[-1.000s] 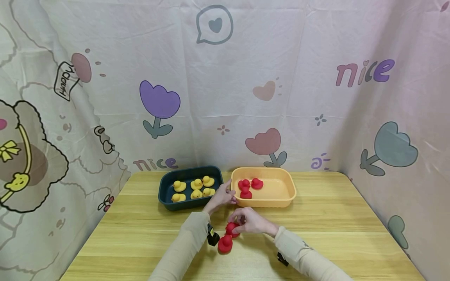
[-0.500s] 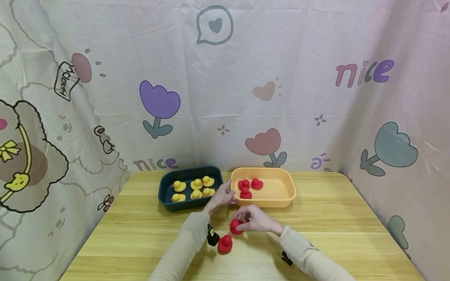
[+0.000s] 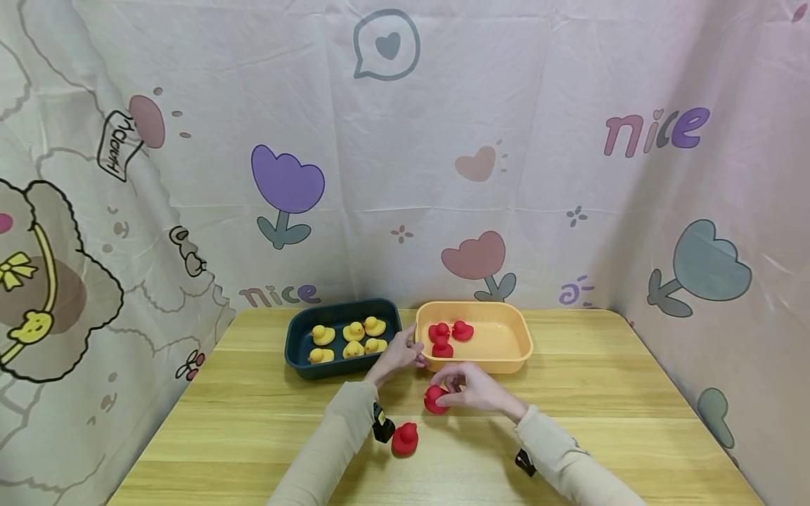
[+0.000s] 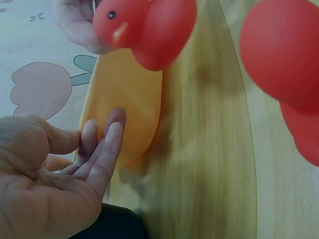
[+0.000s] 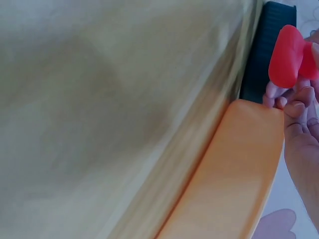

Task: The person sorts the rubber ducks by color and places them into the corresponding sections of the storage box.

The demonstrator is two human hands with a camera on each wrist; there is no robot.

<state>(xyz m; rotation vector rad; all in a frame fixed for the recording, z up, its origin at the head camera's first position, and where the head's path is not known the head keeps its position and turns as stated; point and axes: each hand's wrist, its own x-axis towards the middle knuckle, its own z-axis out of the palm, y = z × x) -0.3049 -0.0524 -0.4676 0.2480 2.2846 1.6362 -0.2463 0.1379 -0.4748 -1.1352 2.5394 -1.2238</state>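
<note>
Red duck point(image 3: 435, 398) now higher, nearer orange tray point(image 3: 520, 351), in right grip point(image 3: 471, 390).

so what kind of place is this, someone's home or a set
Most likely a staged tabletop set, not a lived-in room. A printed cartoon cloth backdrop closes in a bare wooden table on three sides, and the only props are a dark tray of yellow ducks and an orange tray of red ones.
</note>
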